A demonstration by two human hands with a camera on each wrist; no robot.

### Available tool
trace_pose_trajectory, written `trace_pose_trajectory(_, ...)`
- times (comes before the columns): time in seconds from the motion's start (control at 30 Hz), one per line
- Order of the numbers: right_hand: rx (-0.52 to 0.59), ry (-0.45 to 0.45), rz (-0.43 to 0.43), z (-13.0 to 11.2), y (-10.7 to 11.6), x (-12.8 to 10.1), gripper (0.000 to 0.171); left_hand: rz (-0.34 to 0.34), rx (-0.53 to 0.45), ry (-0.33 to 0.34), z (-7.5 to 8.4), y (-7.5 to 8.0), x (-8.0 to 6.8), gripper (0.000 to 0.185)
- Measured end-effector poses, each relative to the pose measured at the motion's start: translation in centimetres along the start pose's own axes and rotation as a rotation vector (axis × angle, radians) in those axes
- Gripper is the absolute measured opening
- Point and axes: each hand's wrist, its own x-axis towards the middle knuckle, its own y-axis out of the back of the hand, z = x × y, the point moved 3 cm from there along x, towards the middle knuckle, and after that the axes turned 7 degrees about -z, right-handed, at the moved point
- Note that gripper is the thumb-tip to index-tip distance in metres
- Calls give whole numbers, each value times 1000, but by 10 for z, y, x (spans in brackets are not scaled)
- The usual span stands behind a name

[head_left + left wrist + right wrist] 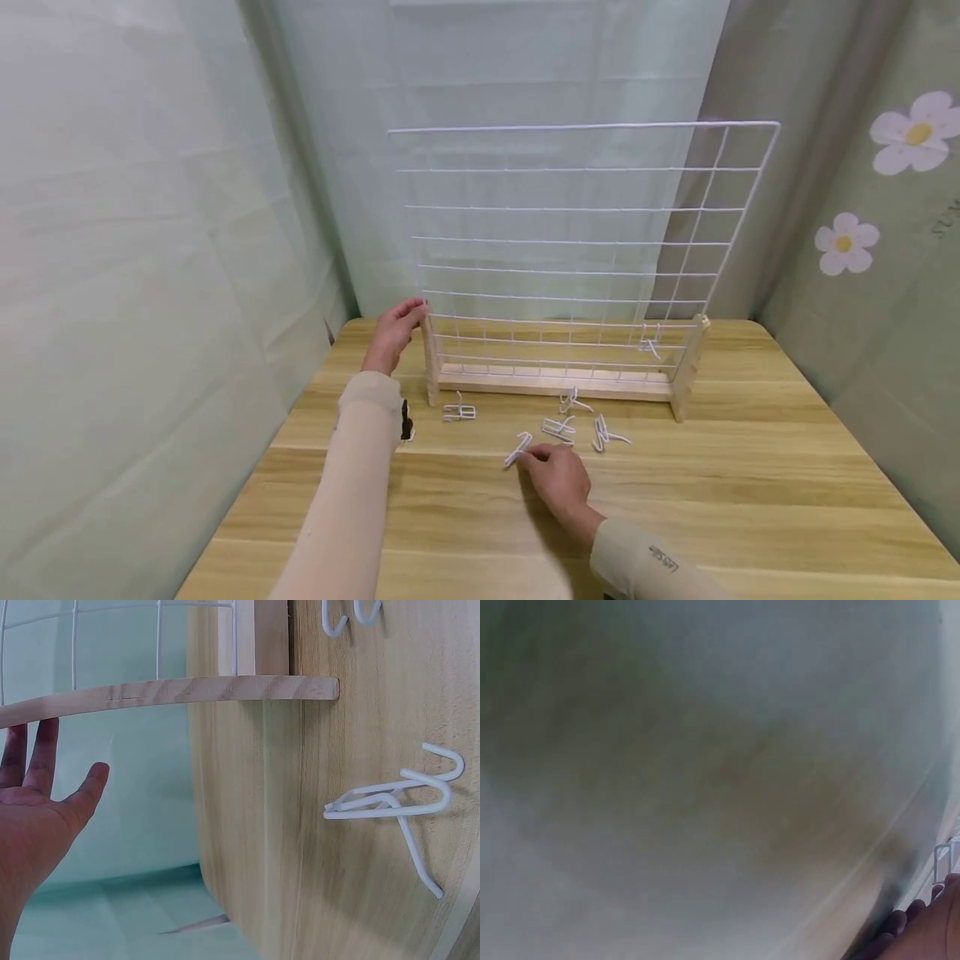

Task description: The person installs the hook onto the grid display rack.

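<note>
While right hand point(558, 477) lies low on the wood-grain table point(750, 500), its fingertips touch a bent white wire hook point(517, 449); a pinch isn't clear from here. Looks like the pick-up step; next it needs a firm pinch and lift. More thin glossy hooks point(577, 427) lie beyond. Left hand point(393, 333), fingers straight, steadies the wooden post point(431, 358) of the white wire grid point(570, 242).

The left hand point(393, 332) is stretched forward on a long, light-sleeved arm, palm turned inward, its fingers point(31, 754) straight and relaxed with the thumb spread apart. The right hand point(555, 475) lies nearer the body, palm down, knuckles up, fingers point(534, 455) loosely bent and pointing forward-left.
</note>
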Motion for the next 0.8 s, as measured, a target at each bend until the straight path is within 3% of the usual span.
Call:
trace_pose_trajectory(0.5, 161, -26, 4, -3, 3, -2, 10, -13, -1, -7, 3, -2, -2, 49)
trace_pose_trajectory(0.8, 208, 6, 118, -14, 19, 10, 8, -11, -9, 6, 2, 0, 0, 48)
